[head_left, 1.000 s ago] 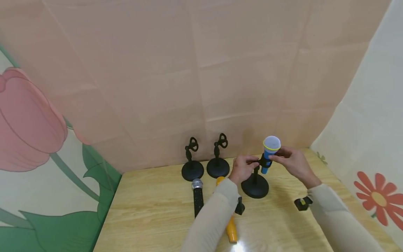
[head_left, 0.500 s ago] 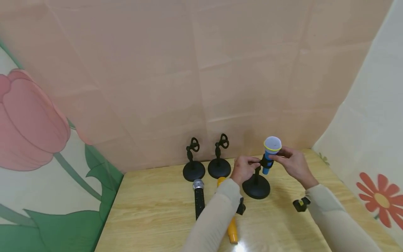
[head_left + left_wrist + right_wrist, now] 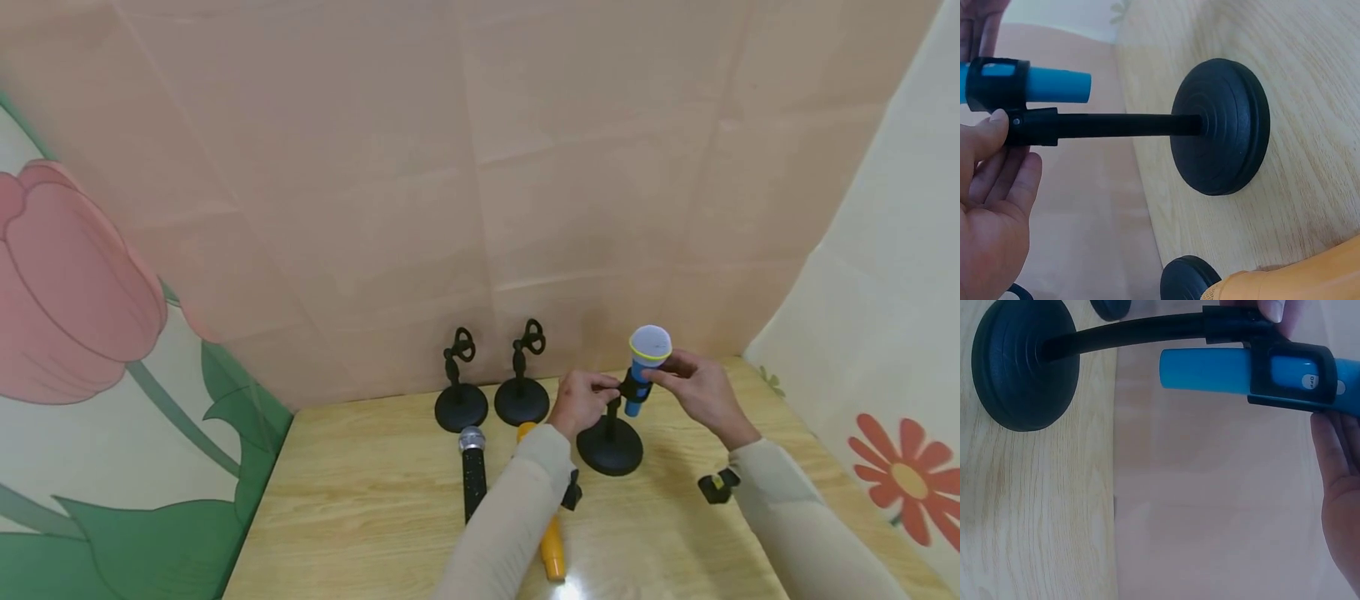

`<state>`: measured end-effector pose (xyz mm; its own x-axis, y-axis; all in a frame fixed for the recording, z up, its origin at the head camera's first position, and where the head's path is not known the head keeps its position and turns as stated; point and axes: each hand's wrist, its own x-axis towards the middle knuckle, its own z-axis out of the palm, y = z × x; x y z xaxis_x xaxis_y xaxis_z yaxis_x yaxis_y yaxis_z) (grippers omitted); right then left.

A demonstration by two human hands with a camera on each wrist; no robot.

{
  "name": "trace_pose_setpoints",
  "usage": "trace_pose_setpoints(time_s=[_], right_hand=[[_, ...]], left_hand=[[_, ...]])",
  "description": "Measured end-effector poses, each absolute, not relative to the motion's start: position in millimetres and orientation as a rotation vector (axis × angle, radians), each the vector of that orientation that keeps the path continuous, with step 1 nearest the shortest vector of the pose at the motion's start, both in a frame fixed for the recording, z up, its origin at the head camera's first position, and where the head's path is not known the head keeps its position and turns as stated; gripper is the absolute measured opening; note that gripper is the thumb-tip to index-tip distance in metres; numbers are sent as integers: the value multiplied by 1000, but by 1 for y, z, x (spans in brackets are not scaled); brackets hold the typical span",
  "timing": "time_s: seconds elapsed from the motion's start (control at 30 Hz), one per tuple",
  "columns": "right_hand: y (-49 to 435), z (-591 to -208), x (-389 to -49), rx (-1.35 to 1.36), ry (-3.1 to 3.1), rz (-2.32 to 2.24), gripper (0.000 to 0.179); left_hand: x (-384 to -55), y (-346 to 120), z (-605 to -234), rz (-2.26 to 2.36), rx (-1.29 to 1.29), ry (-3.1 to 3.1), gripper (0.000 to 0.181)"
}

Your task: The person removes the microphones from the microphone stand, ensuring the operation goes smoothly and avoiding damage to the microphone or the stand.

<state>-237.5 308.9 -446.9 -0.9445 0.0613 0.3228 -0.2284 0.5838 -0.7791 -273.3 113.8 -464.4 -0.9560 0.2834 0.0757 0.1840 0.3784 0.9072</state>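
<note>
A blue toy microphone (image 3: 649,343) with a pale head and a yellow ring sits through the clip of a black microphone stand (image 3: 611,446). My left hand (image 3: 582,402) pinches the stand at the joint under the clip, thumb on one side and fingers on the other, as the left wrist view shows. With my right hand (image 3: 697,392) I hold the microphone just below its head, the thumb toward the clip. In the right wrist view the microphone's handle (image 3: 1207,369) passes through the clip (image 3: 1294,374), and a small OFF label shows in the clip's opening.
Two more black stands (image 3: 461,407) (image 3: 521,400) with bare ring clips stand at the table's back edge, left of my hands. A black microphone (image 3: 473,475) with a silver head lies on the wooden table (image 3: 360,500). An orange microphone (image 3: 552,554) lies partly under my left forearm.
The head view has shifted slightly. Both hands keep their places on the stand and the blue microphone, with hardly any visible motion.
</note>
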Motion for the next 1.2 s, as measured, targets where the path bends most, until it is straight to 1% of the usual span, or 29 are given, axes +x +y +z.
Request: trace_pose_setpoints(time_s=[0.43, 0.63, 0.8, 1.2], right_hand=[[309, -448, -238, 197, -2490, 1281, 39], [310, -444, -236, 202, -2508, 1257, 40], [310, -443, -235, 213, -2520, 1256, 41], [310, -439, -236, 237, -2522, 1229, 37]], left_hand=[[-271, 112, -465, 1670, 422, 2489, 11], [-271, 112, -465, 1662, 421, 2478, 11], [-271, 112, -466, 1646, 453, 2494, 11], [-272, 111, -466, 1647, 484, 2516, 11]])
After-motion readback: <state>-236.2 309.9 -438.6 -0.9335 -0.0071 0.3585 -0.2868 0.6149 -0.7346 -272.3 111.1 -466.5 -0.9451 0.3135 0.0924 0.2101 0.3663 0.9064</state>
